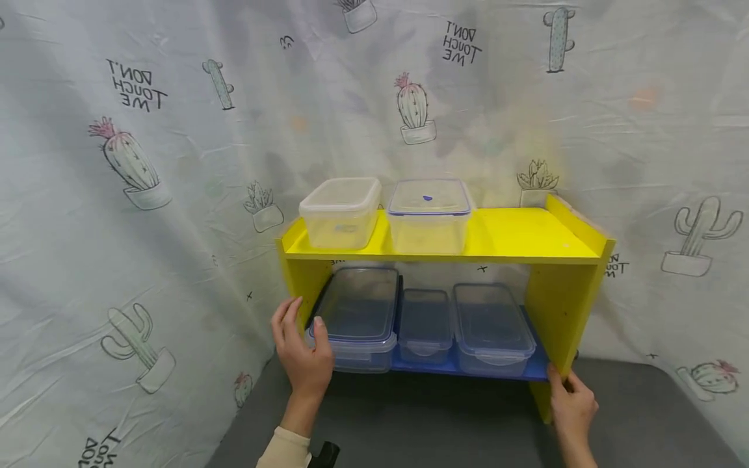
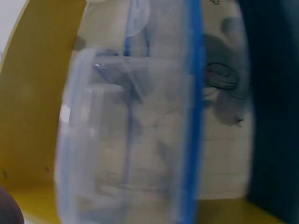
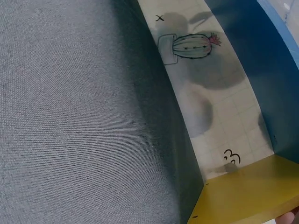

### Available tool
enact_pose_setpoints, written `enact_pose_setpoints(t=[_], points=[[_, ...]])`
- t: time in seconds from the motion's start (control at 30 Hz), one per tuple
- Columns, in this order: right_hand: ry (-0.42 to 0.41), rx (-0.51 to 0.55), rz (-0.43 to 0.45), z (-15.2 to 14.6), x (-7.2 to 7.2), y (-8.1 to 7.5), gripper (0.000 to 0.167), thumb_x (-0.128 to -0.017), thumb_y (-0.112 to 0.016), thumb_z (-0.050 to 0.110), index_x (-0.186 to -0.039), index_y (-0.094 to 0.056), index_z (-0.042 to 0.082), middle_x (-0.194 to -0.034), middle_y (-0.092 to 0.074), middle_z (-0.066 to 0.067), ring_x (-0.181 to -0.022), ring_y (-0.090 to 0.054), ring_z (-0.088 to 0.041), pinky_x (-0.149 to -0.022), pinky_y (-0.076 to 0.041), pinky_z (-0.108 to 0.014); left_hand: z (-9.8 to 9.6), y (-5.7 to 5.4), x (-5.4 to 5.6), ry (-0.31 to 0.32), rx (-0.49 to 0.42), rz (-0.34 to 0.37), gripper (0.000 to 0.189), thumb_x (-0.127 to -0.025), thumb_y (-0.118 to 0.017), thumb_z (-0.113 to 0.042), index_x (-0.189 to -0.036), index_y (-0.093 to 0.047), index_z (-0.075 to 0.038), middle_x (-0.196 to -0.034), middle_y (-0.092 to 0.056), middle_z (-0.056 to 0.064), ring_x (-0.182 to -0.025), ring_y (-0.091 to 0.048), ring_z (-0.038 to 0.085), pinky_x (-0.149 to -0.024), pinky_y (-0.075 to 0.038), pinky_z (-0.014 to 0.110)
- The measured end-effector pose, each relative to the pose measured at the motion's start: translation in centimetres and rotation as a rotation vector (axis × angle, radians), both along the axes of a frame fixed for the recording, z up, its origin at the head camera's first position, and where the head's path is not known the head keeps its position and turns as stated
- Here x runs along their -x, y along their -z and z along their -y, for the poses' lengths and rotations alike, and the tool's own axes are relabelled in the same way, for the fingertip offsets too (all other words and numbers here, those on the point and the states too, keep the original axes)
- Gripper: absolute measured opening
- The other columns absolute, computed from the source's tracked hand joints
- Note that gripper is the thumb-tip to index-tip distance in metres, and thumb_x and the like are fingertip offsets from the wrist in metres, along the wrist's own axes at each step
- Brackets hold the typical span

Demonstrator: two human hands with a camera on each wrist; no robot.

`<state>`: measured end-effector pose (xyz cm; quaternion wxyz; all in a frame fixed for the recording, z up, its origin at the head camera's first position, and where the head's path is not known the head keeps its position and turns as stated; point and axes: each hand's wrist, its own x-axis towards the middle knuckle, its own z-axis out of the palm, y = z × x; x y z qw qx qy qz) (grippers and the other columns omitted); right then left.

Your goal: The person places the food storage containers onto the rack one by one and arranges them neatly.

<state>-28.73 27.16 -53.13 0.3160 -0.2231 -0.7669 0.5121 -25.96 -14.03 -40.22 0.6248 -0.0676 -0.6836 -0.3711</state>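
A two-tier yellow shelf (image 1: 515,229) with a blue lower board (image 1: 418,367) stands before me. On its top sit a clear container with a whitish lid (image 1: 342,218) and another with a blue-edged lid (image 1: 430,224). The lower board bears a large clear container (image 1: 359,312), a small one (image 1: 426,325) and a medium one (image 1: 494,331). My left hand (image 1: 304,357), fingers loosely spread, is beside the large container and the shelf's left side, holding nothing. My right hand (image 1: 573,409) grips the right side panel (image 1: 564,305) near the blue board, thumb on its inner side.
The shelf stands on a dark grey table (image 1: 433,422). Behind and around hangs a pale cloth (image 1: 193,260) printed with cacti and mirrored lettering. A black object (image 1: 326,455) shows by the left wrist.
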Motion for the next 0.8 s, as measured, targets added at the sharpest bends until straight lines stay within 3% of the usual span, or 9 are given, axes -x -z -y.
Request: enact_pose_setpoints(t=[0.07,0.17,0.23,0.3,0.47,0.6,0.7,0.8], points=[[-0.019,-0.011,0.043,-0.3,0.0,0.0,0.039,-0.09,-0.065,0.042,-0.108,-0.072,0.008,-0.062,-0.055,0.035,-0.056,-0.04,0.014,-0.054,-0.034,-0.011,0.8,1.6,-0.3,-0.006,-0.081,0.045,0.045,-0.087,-0.059,0.001,-0.132,-0.053,-0.004,-0.134,-0.048,0.018,-0.124,-0.045,0.029,-0.103,-0.034,0.036],[-0.047,-0.054,0.095,-0.3,0.0,0.0,0.041,-0.091,-0.063,0.045,-0.113,-0.071,0.011,-0.083,-0.074,0.002,-0.058,-0.042,0.011,-0.056,-0.035,-0.016,2.5,3.9,-0.4,-0.055,-0.118,0.105,0.046,-0.087,-0.06,0.001,-0.132,-0.053,-0.006,-0.135,-0.047,0.017,-0.124,-0.045,0.029,-0.103,-0.034,0.036],[-0.072,-0.085,0.1,-0.3,0.2,-0.3,0.042,-0.092,-0.062,0.044,-0.116,-0.07,0.01,-0.1,-0.073,-0.018,-0.06,-0.045,0.009,-0.057,-0.037,-0.018,3.9,5.4,-0.4,-0.077,-0.12,0.172,0.043,-0.089,-0.059,-0.002,-0.131,-0.053,-0.005,-0.135,-0.046,0.018,-0.125,-0.044,0.031,-0.103,-0.035,0.041],[-0.082,-0.126,0.082,-0.3,0.3,-0.7,0.039,-0.092,-0.062,0.041,-0.115,-0.07,0.01,-0.103,-0.071,-0.021,-0.062,-0.049,0.005,-0.059,-0.038,-0.021,5.2,6.8,-0.3,-0.096,-0.105,0.235,0.039,-0.091,-0.058,-0.004,-0.129,-0.054,-0.004,-0.135,-0.045,0.018,-0.124,-0.044,0.033,-0.1,-0.037,0.047],[-0.141,-0.265,0.03,-1.2,0.7,-1.3,0.033,-0.091,-0.065,0.032,-0.106,-0.071,0.004,-0.09,-0.072,-0.022,-0.065,-0.061,-0.017,-0.059,-0.042,-0.028,8.5,9.6,-0.2,-0.141,0.01,0.374,0.034,-0.094,-0.058,-0.01,-0.126,-0.055,0.001,-0.132,-0.048,0.021,-0.121,-0.045,0.039,-0.093,-0.036,0.056],[-0.307,-0.382,0.1,-2.9,0.6,-1.8,0.041,-0.093,-0.061,0.039,-0.107,-0.068,0.002,-0.096,-0.072,-0.023,-0.076,-0.068,-0.034,-0.061,-0.049,-0.036,10.4,10.7,-0.3,-0.161,0.17,0.503,0.042,-0.095,-0.058,-0.02,-0.132,-0.053,-0.001,-0.138,-0.048,0.02,-0.127,-0.043,0.039,-0.102,-0.032,0.058],[-0.477,-0.45,0.186,-4.1,0.4,-2.4,0.054,-0.096,-0.055,0.047,-0.122,-0.06,0.001,-0.116,-0.065,-0.029,-0.096,-0.066,-0.046,-0.072,-0.053,-0.049,11.4,10.9,-0.4,-0.153,0.288,0.59,0.05,-0.096,-0.058,-0.029,-0.138,-0.049,-0.004,-0.145,-0.044,0.019,-0.136,-0.037,0.04,-0.11,-0.023,0.062],[-0.581,-0.547,0.256,-5.1,0.4,-2.9,0.07,-0.096,-0.05,0.054,-0.141,-0.043,0.0,-0.134,-0.05,-0.034,-0.115,-0.053,-0.055,-0.083,-0.046,-0.062,12.2,10.5,-0.1,-0.157,0.403,0.645,0.059,-0.095,-0.057,-0.038,-0.144,-0.043,-0.008,-0.149,-0.04,0.021,-0.141,-0.03,0.043,-0.112,-0.015,0.066]])
